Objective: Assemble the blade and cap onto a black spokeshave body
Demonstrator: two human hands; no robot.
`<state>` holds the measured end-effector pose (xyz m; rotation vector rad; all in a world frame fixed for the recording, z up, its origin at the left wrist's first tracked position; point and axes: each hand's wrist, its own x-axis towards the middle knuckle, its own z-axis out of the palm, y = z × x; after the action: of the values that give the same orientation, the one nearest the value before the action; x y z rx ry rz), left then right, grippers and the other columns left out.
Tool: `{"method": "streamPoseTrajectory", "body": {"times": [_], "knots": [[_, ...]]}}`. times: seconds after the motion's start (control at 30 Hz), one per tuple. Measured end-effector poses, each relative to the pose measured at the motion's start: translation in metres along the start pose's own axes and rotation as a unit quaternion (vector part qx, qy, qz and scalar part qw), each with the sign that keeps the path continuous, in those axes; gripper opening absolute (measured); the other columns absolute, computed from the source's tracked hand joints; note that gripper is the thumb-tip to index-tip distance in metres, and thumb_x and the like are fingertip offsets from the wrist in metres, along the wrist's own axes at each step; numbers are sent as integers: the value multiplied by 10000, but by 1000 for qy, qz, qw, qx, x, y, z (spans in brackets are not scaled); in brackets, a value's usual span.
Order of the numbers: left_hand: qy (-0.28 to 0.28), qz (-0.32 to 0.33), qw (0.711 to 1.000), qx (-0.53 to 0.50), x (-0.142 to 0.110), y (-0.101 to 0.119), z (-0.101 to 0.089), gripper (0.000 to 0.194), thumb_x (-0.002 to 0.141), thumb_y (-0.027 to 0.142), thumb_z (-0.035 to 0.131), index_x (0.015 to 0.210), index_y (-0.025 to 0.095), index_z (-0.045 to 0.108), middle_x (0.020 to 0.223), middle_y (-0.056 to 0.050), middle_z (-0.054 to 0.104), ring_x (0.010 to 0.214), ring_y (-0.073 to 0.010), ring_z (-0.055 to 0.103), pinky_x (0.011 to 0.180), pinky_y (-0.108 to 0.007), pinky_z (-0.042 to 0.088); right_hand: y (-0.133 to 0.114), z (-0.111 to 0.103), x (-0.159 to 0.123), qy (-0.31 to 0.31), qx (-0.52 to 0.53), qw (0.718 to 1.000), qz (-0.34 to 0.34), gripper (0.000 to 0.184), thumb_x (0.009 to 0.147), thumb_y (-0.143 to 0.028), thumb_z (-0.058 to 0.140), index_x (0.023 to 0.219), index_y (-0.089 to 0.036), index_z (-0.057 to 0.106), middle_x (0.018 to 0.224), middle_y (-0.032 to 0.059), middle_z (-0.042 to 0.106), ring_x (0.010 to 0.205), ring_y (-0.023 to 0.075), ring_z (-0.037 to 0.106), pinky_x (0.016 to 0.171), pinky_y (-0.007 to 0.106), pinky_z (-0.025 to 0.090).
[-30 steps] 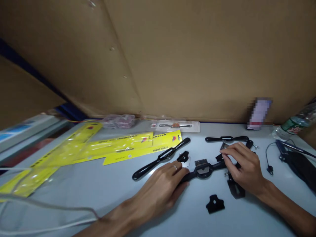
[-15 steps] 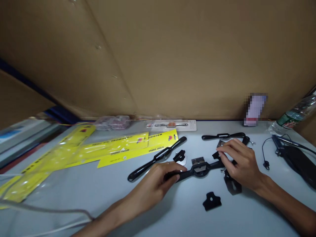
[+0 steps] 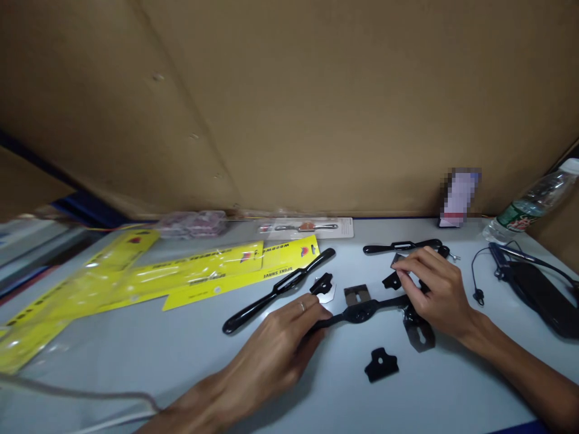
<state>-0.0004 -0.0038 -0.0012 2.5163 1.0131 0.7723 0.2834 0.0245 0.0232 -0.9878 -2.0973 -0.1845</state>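
The left hand (image 3: 287,334) pinches one end of a long, shiny black tool (image 3: 359,311), well in from the grey table's blue edge (image 3: 520,427). The right hand (image 3: 436,286) is narrow; I can't tell what it holds. Three small black notched plates (image 3: 382,364) lie near. One flat yellow card (image 3: 275,259) says "SPOKE SHAVE".

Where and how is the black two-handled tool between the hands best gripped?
The black tool is probably best gripped by its left handle, pinched from the left: it is slim and sticks out from the wider middle. The left hand holds that end; the right hand is near the other.
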Motion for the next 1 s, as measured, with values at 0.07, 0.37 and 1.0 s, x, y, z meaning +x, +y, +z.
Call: {"method": "streamPoseTrajectory", "body": {"times": [0.07,0.37,1.0], "knots": [[22,59,996,63,0,2,0,161,949,61,468,972,186,568,812,-22,621,694,-179,561,590,-282,444,0,0,0,1,1,1000,-1,165,924,-32,564,910,-132,695,794,75,659,747,199,575,638,339,463],[-11,111,986,124,-3,1,5,221,939,24,443,806,181,524,741,-22,576,675,-191,500,596,-324,435,2,2,-1,-8,6,1000,2,160,925,-41,566,911,-135,695,790,67,645,746,196,576,651,342,476],[-60,176,947,261,-3,-1,5,175,978,73,456,1038,115,615,908,-108,676,823,-267,633,727,-405,534,-1,3,-3,-68,37,996,41,185,949,-107,540,949,-187,707,844,62,685,805,219,597,707,362,487]]}}
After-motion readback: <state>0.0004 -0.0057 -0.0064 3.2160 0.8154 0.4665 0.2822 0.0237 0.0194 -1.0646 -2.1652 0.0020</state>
